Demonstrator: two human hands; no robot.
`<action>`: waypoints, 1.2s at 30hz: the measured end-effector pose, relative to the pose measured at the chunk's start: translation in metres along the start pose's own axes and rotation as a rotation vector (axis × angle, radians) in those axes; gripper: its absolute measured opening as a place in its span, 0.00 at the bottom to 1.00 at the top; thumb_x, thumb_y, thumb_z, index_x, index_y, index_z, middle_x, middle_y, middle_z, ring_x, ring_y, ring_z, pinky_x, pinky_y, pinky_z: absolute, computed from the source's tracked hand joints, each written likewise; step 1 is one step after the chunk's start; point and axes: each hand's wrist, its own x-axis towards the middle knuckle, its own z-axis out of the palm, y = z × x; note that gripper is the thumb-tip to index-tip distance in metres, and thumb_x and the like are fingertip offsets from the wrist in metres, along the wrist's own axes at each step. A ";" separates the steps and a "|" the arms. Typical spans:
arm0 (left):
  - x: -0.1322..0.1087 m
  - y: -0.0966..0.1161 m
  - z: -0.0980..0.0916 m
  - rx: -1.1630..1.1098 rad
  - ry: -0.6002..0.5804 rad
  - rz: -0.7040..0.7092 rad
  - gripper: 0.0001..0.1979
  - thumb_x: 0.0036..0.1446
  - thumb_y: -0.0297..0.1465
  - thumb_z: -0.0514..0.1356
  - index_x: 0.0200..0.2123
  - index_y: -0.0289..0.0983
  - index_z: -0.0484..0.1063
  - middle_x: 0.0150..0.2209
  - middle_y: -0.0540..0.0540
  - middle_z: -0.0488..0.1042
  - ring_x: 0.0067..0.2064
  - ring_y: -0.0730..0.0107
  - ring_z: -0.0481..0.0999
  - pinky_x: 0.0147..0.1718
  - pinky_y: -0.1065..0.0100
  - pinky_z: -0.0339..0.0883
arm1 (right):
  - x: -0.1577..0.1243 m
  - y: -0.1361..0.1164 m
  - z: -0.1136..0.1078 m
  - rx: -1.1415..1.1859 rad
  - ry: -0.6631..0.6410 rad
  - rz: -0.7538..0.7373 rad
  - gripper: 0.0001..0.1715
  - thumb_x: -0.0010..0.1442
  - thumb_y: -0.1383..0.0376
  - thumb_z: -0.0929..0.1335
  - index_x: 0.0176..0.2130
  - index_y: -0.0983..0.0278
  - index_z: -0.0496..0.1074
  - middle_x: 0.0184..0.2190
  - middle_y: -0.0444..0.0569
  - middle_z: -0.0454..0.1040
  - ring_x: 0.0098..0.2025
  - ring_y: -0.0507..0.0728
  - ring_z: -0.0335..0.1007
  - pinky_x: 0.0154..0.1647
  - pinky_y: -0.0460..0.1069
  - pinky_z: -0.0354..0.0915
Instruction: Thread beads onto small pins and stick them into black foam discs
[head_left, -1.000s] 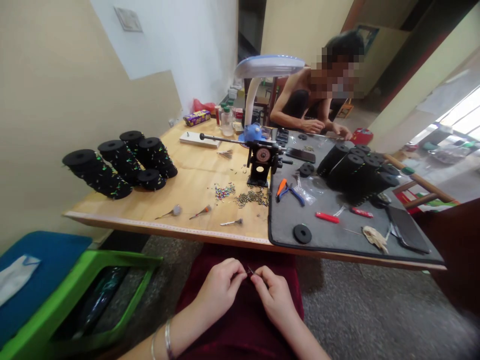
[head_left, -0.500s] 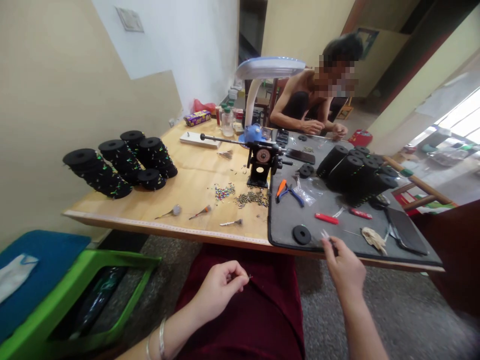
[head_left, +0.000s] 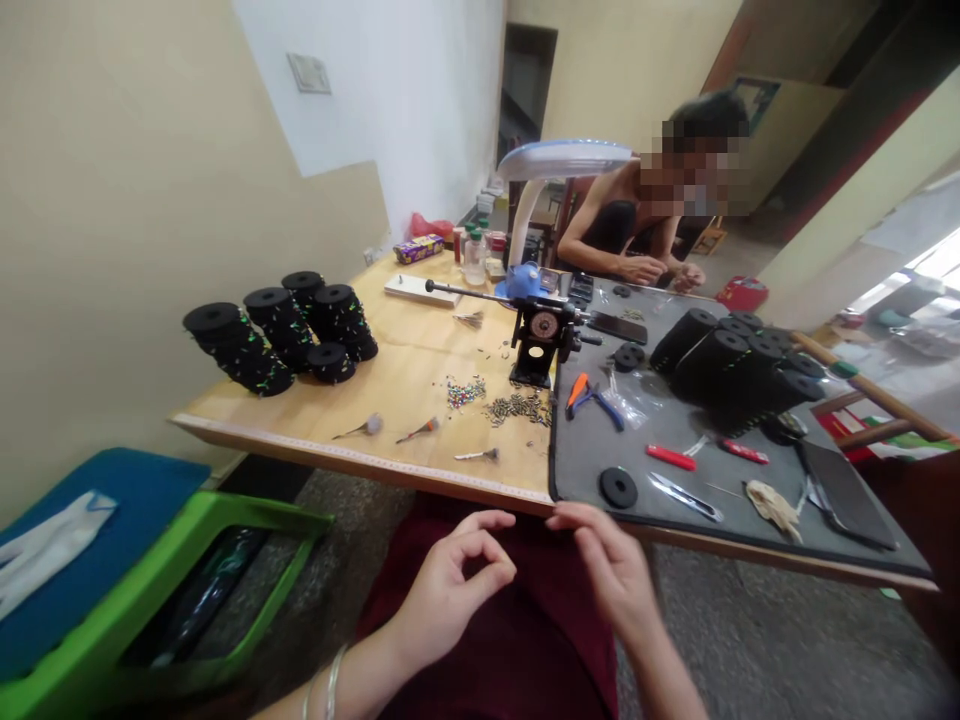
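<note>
1. My left hand (head_left: 450, 590) hovered over my lap, thumb and forefinger curled into a ring with their tips nearly meeting. Whatever they pinched, if anything, was too fine for me to make out.
2. My right hand (head_left: 611, 570) sat just beside it, fingers loosely curled and pointing toward the near edge of the surface (head_left: 390, 385). It looked empty, holding nothing I could see.
3. The nearest things to the right hand lay on the grey mat (head_left: 600, 445) just beyond the surface's edge: a black disc (head_left: 618, 487) straight ahead of the fingertips, and a silver blade tool (head_left: 685, 496) a little further right.
4. The blade tool lay with its long axis running left to right, tilted slightly away, so it pointed across my reach rather than toward me. My right hand was clearly the nearer one to it, and the left was well apart.
5. Further back on the mat were a red-handled tool (head_left: 671, 457), orange and blue pliers (head_left: 592, 395) and a pale scrap (head_left: 774, 505).
6. On the bare wood stood a small black winder (head_left: 541, 340), loose beads (head_left: 465, 390), and a cluster of black spools (head_left: 281, 330) to the left.
7. Another person (head_left: 637, 235) worked at the far end, hands of their own on the surface.
</note>
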 end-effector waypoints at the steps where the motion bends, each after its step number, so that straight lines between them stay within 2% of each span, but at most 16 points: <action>1: 0.001 0.001 -0.001 -0.022 0.031 0.007 0.07 0.52 0.32 0.63 0.24 0.36 0.74 0.51 0.40 0.70 0.55 0.55 0.67 0.55 0.60 0.55 | 0.000 -0.011 0.019 0.165 -0.111 0.020 0.17 0.65 0.59 0.59 0.45 0.61 0.72 0.38 0.51 0.77 0.41 0.58 0.73 0.45 0.51 0.67; 3: 0.003 0.002 -0.003 -0.093 0.089 -0.005 0.08 0.52 0.33 0.63 0.24 0.36 0.74 0.52 0.40 0.70 0.55 0.55 0.66 0.54 0.59 0.56 | 0.002 -0.026 0.050 0.350 -0.279 0.046 0.16 0.64 0.57 0.61 0.46 0.61 0.71 0.38 0.50 0.76 0.40 0.57 0.73 0.43 0.50 0.67; 4: 0.004 0.001 -0.005 -0.130 0.119 -0.019 0.09 0.52 0.34 0.63 0.23 0.36 0.74 0.51 0.40 0.70 0.54 0.54 0.67 0.53 0.60 0.58 | 0.004 -0.029 0.063 0.407 -0.324 0.084 0.15 0.64 0.57 0.62 0.44 0.62 0.71 0.35 0.49 0.76 0.36 0.56 0.73 0.39 0.49 0.67; 7: 0.007 -0.005 -0.011 -0.227 0.236 -0.056 0.11 0.51 0.36 0.64 0.23 0.35 0.73 0.47 0.40 0.73 0.50 0.57 0.70 0.50 0.63 0.61 | 0.013 -0.029 0.085 0.482 -0.316 0.224 0.14 0.63 0.56 0.62 0.36 0.64 0.69 0.20 0.41 0.68 0.22 0.50 0.63 0.25 0.44 0.62; 9: 0.010 -0.013 -0.016 -0.290 0.335 -0.079 0.10 0.50 0.37 0.65 0.25 0.35 0.74 0.44 0.42 0.74 0.45 0.62 0.72 0.47 0.65 0.63 | 0.020 -0.026 0.091 0.402 -0.254 0.239 0.13 0.61 0.58 0.63 0.30 0.64 0.67 0.18 0.39 0.64 0.20 0.49 0.58 0.23 0.43 0.58; 14: 0.020 -0.030 -0.040 -0.351 0.540 -0.081 0.13 0.48 0.39 0.66 0.30 0.34 0.75 0.36 0.46 0.76 0.29 0.75 0.69 0.32 0.71 0.65 | 0.041 -0.024 0.101 0.071 -0.214 0.097 0.10 0.59 0.64 0.63 0.27 0.64 0.68 0.22 0.43 0.69 0.25 0.52 0.64 0.28 0.44 0.59; 17: 0.020 -0.032 -0.064 -0.278 0.700 0.012 0.15 0.48 0.40 0.66 0.34 0.34 0.75 0.30 0.48 0.75 0.29 0.74 0.69 0.30 0.72 0.65 | 0.052 -0.024 0.107 -0.135 -0.214 0.025 0.11 0.59 0.65 0.62 0.28 0.63 0.70 0.22 0.44 0.72 0.24 0.53 0.66 0.27 0.45 0.58; 19: 0.015 -0.032 -0.078 -0.140 0.766 0.089 0.13 0.50 0.39 0.64 0.34 0.35 0.75 0.31 0.48 0.76 0.32 0.71 0.72 0.34 0.71 0.66 | 0.059 -0.025 0.112 -0.242 -0.225 -0.007 0.11 0.60 0.65 0.62 0.29 0.62 0.71 0.22 0.45 0.73 0.23 0.53 0.67 0.26 0.45 0.57; 22: 0.003 -0.033 -0.086 0.167 0.721 0.216 0.07 0.55 0.35 0.61 0.33 0.37 0.75 0.33 0.47 0.77 0.37 0.66 0.74 0.40 0.67 0.67 | 0.070 -0.026 0.120 -0.350 -0.242 -0.049 0.11 0.61 0.66 0.62 0.30 0.62 0.71 0.23 0.46 0.75 0.25 0.54 0.69 0.26 0.45 0.56; 25: -0.005 -0.037 -0.085 0.484 0.574 0.392 0.04 0.56 0.29 0.59 0.31 0.38 0.74 0.34 0.45 0.78 0.39 0.64 0.76 0.42 0.64 0.67 | 0.079 -0.028 0.127 -0.422 -0.268 -0.092 0.10 0.61 0.67 0.62 0.30 0.63 0.70 0.25 0.47 0.75 0.27 0.54 0.71 0.27 0.45 0.56; 28: -0.005 -0.040 -0.081 0.731 0.446 0.525 0.06 0.57 0.26 0.57 0.35 0.39 0.75 0.38 0.44 0.79 0.42 0.62 0.76 0.44 0.61 0.67 | 0.086 -0.030 0.131 -0.482 -0.294 -0.124 0.10 0.62 0.68 0.62 0.30 0.63 0.70 0.25 0.47 0.75 0.27 0.54 0.71 0.27 0.45 0.55; 31: -0.002 -0.040 -0.079 0.889 0.402 0.575 0.10 0.58 0.26 0.56 0.41 0.40 0.74 0.44 0.42 0.78 0.45 0.60 0.75 0.44 0.59 0.67 | 0.089 -0.031 0.134 -0.529 -0.312 -0.133 0.10 0.62 0.68 0.62 0.30 0.63 0.69 0.25 0.47 0.75 0.28 0.54 0.71 0.27 0.45 0.54; 36: 0.002 -0.039 -0.079 1.030 0.374 0.602 0.12 0.59 0.26 0.55 0.45 0.39 0.73 0.49 0.40 0.76 0.47 0.58 0.74 0.45 0.57 0.66 | 0.090 -0.032 0.133 -0.563 -0.315 -0.136 0.11 0.62 0.68 0.61 0.29 0.63 0.68 0.24 0.46 0.75 0.26 0.54 0.70 0.26 0.45 0.53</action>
